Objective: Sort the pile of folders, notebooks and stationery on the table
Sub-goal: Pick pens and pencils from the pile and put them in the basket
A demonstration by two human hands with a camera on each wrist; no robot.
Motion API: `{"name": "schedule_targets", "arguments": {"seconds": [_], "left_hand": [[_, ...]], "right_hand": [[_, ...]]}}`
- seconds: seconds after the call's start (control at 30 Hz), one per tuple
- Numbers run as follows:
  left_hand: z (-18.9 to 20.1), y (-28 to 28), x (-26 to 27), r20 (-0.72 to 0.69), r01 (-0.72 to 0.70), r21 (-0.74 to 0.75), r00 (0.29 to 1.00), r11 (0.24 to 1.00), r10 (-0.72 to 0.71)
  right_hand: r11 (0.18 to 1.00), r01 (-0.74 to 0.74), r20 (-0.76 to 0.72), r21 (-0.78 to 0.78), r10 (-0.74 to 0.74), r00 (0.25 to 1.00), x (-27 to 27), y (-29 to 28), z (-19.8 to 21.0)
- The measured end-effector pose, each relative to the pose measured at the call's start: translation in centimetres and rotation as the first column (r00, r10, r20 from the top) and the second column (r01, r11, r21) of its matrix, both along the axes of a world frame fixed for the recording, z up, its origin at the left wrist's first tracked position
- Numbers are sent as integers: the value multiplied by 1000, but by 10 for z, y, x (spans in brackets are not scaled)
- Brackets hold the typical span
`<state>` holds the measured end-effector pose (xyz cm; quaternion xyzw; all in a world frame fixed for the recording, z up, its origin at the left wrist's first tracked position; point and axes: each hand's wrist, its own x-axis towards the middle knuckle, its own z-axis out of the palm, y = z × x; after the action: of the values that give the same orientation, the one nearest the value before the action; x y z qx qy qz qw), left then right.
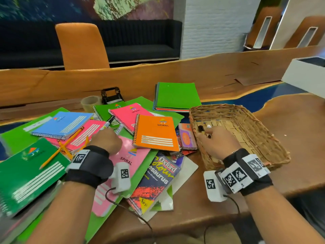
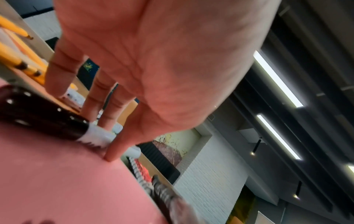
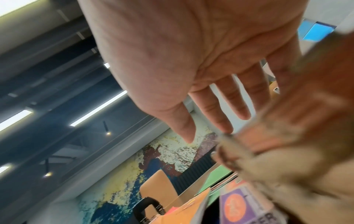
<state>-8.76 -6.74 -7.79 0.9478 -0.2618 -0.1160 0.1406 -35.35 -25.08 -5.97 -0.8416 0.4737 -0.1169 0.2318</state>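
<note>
A heap of spiral notebooks and green folders covers the table's left half. My left hand (image 1: 105,140) hovers over the pink notebook (image 1: 128,155). Its straight fingers (image 2: 113,151) touch the pink cover (image 2: 57,181) and a dark-barrelled pen (image 2: 47,115). Two pens (image 1: 107,123) poke out beyond that hand. My right hand (image 1: 217,141) reaches into the wicker basket (image 1: 263,138), fingers straight and holding nothing (image 3: 191,60). Two markers (image 1: 201,129) lie in the basket just past its fingertips. The basket's rim (image 3: 306,136) is a blur under that palm.
A tidy stack of green folders (image 1: 177,97) lies behind the basket. Orange (image 1: 156,132), blue (image 1: 63,124) and dark green (image 1: 29,171) notebooks, yellow pencils (image 1: 61,147), a thesaurus (image 1: 154,180), a purple-orange packet (image 1: 186,136), a tape roll (image 1: 90,103) and a hole punch (image 1: 111,95) fill the pile.
</note>
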Motion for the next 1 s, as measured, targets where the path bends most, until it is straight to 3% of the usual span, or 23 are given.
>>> {"name": "schedule_targets", "arguments": {"seconds": [0.2, 0.3, 0.33, 0.43, 0.53, 0.67, 0.8, 1.0], "left_hand": [[12, 12, 1, -59, 3, -49, 998, 999, -6], [22, 25, -4, -100, -33, -257, 995, 966, 8], [28, 30, -8, -119, -61, -390, 993, 919, 15], [45, 43, -31, -233, -132, -716, 971, 686, -56], [52, 52, -53, -412, -253, -798, 892, 548, -188], [46, 64, -67, -426, -278, -834, 873, 477, -237], [43, 78, -66, -419, -285, -845, 878, 452, -230], [38, 88, -50, -398, -255, -811, 900, 526, -178]], "right_hand": [[989, -137, 101, -63, 142, 985, 20, 22, 7], [972, -195, 195, -131, 218, 956, 35, 31, 9], [966, -216, 240, -145, 246, 939, 41, 36, 11], [945, -305, 381, -117, 326, 865, 62, 58, 17], [894, -428, 459, -132, 438, 773, 81, 89, 19], [822, -559, 525, -109, 525, 670, 100, 121, 15], [788, -595, 514, -157, 580, 633, 114, 134, 15], [798, -563, 470, -217, 591, 656, 122, 124, 11]]}}
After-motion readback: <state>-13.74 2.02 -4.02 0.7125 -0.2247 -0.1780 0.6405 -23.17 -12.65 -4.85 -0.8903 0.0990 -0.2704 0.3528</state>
